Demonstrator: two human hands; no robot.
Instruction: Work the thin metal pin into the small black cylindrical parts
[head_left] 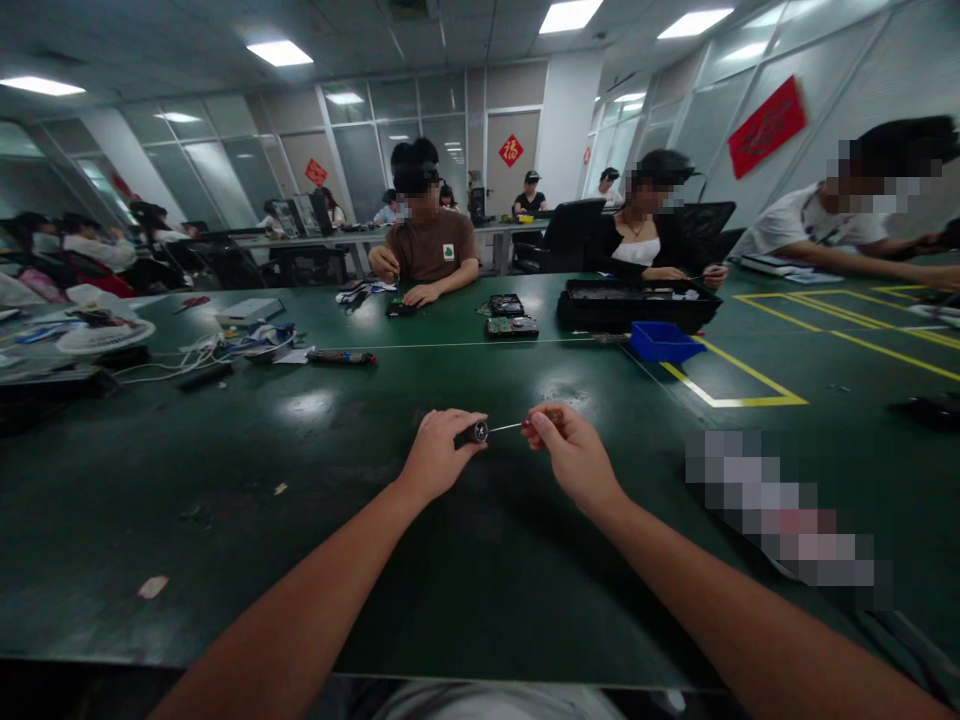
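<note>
My left hand (435, 455) is closed around a small black cylindrical part (478, 432), whose round, silvery-patterned end faces right. Pinched in my right hand (576, 458) is a screwdriver (507, 428), its thin metal shaft pointing left and its reddish handle partly hidden by my fingers. The shaft's tip reaches the black part's round end; whether they touch, I cannot tell. Both hands are held a little above the green table (487, 600).
Ahead lie a blue bin (664, 342), a long black housing (637, 305), opened drive-like devices (511, 327) and a dark pen-like tool (341, 357). A white fan-like part (105, 335) and cables lie left. A person (431, 240) works opposite; others sit right.
</note>
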